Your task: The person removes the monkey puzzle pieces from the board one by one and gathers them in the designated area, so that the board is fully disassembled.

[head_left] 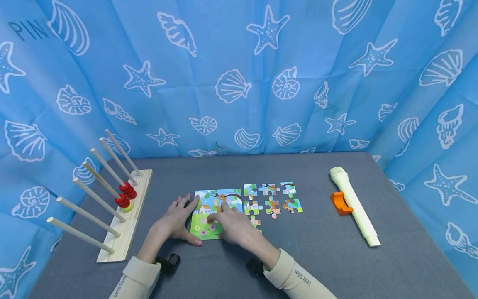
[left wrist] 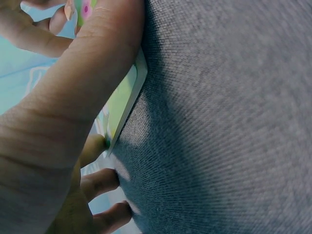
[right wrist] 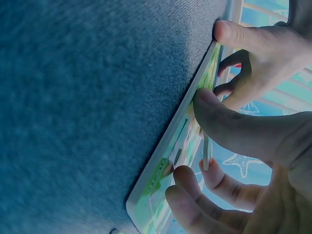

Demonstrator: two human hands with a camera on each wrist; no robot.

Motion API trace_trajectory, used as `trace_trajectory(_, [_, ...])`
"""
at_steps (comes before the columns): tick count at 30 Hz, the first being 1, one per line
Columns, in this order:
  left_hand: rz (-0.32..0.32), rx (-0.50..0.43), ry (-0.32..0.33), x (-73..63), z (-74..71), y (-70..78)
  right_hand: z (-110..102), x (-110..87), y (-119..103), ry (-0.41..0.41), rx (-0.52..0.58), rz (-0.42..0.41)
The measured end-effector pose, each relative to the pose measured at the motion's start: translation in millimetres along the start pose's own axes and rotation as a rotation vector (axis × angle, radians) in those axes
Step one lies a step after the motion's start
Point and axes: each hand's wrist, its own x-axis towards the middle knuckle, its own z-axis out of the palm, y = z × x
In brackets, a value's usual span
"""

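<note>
A jigsaw board [head_left: 201, 234] printed with a house, flowers and a brown animal lies flat on the grey table. My left hand [head_left: 174, 220] spreads its fingers along the board's left side, its thumb [left wrist: 105, 44] at the near left corner. Over the board's middle, my right hand [head_left: 237, 226] pinches a thin puzzle piece [right wrist: 206, 152], seen nearly edge-on in the right wrist view, between thumb and finger. Several loose puzzle pieces [head_left: 272, 206] lie just right of the board; the right hand partly hides the board's lower right.
On the left stands a wooden peg rack [head_left: 128, 224] with tall pegs, red rings [head_left: 128, 190] and a yellow ring [head_left: 128, 206]. To the right lie a cream toy microphone [head_left: 354, 205] and an orange curved block [head_left: 340, 203] touching it. A blue shell-print curtain [head_left: 239, 54] hangs behind the table.
</note>
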Motion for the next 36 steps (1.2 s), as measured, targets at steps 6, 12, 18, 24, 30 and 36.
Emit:
trace_trajectory(6, [0.001,0.000,0.001,0.1,0.1,0.5,0,-1.1,1,0.019,0.030,-0.008])
trace_trajectory(12, [-0.005,-0.006,0.001,-0.1,0.7,0.6,-4,-4.7,4,0.021,0.052,-0.016])
trace_trajectory(18, [-0.019,0.000,-0.002,0.4,1.1,1.1,-14,-11.6,14,0.034,0.075,-0.044])
trace_trajectory(24, [-0.027,0.001,-0.010,1.7,2.3,0.1,-23,-22.0,29,0.062,0.108,-0.050])
trace_trajectory(30, [-0.024,0.003,-0.007,2.0,3.0,-0.7,-29,-35.0,47,0.091,0.102,-0.034])
trace_trajectory(36, [-0.021,0.007,0.002,1.2,2.0,0.8,-34,-47.6,62,0.100,0.102,0.006])
